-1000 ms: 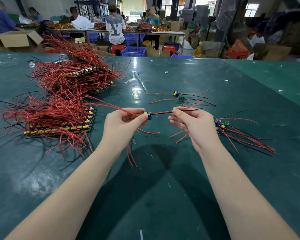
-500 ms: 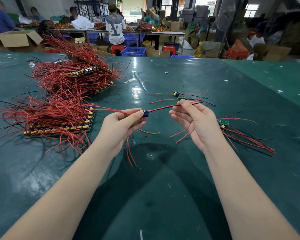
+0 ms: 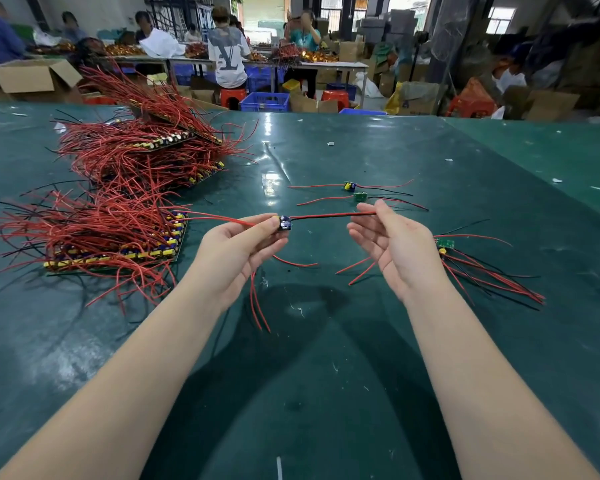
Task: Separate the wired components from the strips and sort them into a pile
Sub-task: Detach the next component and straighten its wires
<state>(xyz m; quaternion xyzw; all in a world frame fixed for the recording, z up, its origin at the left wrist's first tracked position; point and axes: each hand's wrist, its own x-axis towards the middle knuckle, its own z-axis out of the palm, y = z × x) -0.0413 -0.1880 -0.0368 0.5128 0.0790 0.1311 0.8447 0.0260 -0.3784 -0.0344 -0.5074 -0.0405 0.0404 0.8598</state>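
Observation:
My left hand (image 3: 238, 249) pinches a small wired component (image 3: 284, 223) above the green table (image 3: 326, 358); red wires hang below the hand. The component's red and black wires (image 3: 333, 215) stretch right to the fingertips of my right hand (image 3: 394, 244), which pinches their end. Left of my hands lies a strip of components (image 3: 118, 254) thick with red wires. A larger stack of strips (image 3: 146, 150) sits behind it. A pile of separated components (image 3: 445, 244) lies right of my right hand, its wires fanning right.
Two loose wired components (image 3: 350, 186) (image 3: 360, 196) lie on the table beyond my hands. Loose red wires (image 3: 293, 262) lie between my hands. Several people work at tables at the back, among cardboard boxes (image 3: 28, 77) and blue crates (image 3: 265, 101).
My hands have drawn apart, pulling the component's wires straight and taut between them. The right hand slid out to the wire ends and rose slightly.

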